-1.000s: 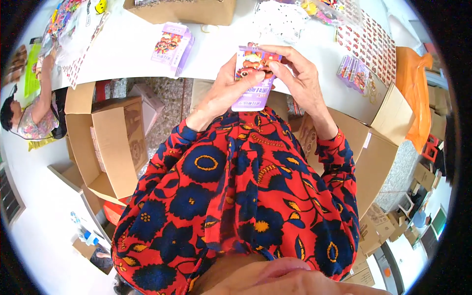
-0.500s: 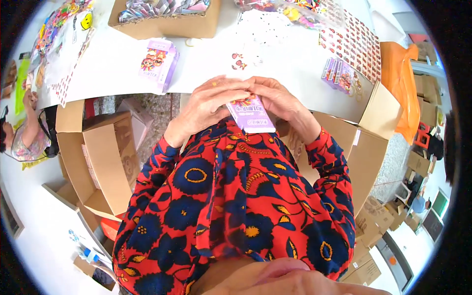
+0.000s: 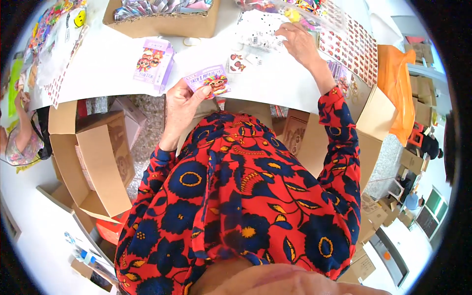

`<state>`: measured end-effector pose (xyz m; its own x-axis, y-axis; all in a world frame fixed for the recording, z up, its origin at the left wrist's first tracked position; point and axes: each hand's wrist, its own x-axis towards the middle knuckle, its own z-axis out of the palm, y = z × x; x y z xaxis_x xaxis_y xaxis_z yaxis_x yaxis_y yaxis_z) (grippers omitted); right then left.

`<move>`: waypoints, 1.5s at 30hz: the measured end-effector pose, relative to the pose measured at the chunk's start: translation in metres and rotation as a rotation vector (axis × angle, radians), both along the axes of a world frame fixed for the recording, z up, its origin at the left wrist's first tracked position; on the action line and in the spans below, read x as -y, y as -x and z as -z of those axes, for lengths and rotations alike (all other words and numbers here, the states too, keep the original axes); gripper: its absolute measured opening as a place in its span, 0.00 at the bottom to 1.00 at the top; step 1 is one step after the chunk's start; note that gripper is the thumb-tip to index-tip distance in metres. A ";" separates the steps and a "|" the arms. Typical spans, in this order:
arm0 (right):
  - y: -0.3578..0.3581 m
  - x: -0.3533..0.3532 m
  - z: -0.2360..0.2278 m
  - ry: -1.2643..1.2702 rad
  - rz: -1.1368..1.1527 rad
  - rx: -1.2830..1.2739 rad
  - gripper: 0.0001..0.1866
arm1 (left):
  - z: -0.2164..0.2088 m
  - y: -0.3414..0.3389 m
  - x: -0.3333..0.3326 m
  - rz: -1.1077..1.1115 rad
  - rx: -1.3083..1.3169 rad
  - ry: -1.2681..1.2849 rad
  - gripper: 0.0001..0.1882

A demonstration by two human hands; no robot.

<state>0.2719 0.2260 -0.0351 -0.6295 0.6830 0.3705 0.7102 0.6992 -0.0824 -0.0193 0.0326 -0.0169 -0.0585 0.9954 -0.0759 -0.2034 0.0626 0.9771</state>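
My left hand (image 3: 183,105) grips a small purple card box (image 3: 209,81) by its near edge, thumb on top of the printed cartoon figure. The box is held tilted over the table's front edge. Out to the right, my right hand (image 3: 301,46) reaches over a spread of small clear pieces with black specks (image 3: 258,34). Its fingers are bent and slightly apart, with the tips at the edge of that spread; nothing shows between them. Left of my left hand lies a stack of matching purple boxes (image 3: 153,64). A small square with red figures (image 3: 236,64) lies between my hands.
A carton of shiny packets (image 3: 162,27) stands at the back. Sticker sheets (image 3: 349,49) and a smaller group of purple boxes (image 3: 341,76) lie at the right. Open cartons (image 3: 101,152) flank me below the table. Another person's arm (image 3: 24,125) shows at far left.
My hands have parted. The left has carried the purple box left and turned it; the right has let go of it and moved forward and right to the speckled pieces.
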 end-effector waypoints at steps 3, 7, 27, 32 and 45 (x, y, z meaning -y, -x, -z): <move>0.001 -0.008 0.001 0.200 -0.048 0.228 0.14 | 0.006 -0.002 0.002 0.006 0.007 0.012 0.13; 0.005 -0.014 0.002 0.204 -0.210 0.273 0.13 | 0.004 -0.006 0.000 0.028 0.017 0.058 0.13; -0.009 -0.020 -0.016 0.523 0.060 -0.203 0.07 | 0.003 -0.020 -0.016 0.171 -0.012 0.102 0.14; -0.015 -0.022 -0.010 0.608 0.080 -0.220 0.09 | 0.007 -0.029 -0.022 0.189 -0.043 0.120 0.14; 0.008 -0.017 0.018 0.120 -0.084 0.054 0.10 | 0.016 -0.031 -0.016 0.204 -0.072 0.120 0.14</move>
<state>0.2640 0.2434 -0.0528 -0.7031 0.6644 0.2533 0.6553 0.7438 -0.1318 0.0121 0.0483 -0.0325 0.1333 0.9713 -0.1968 -0.1048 0.2112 0.9718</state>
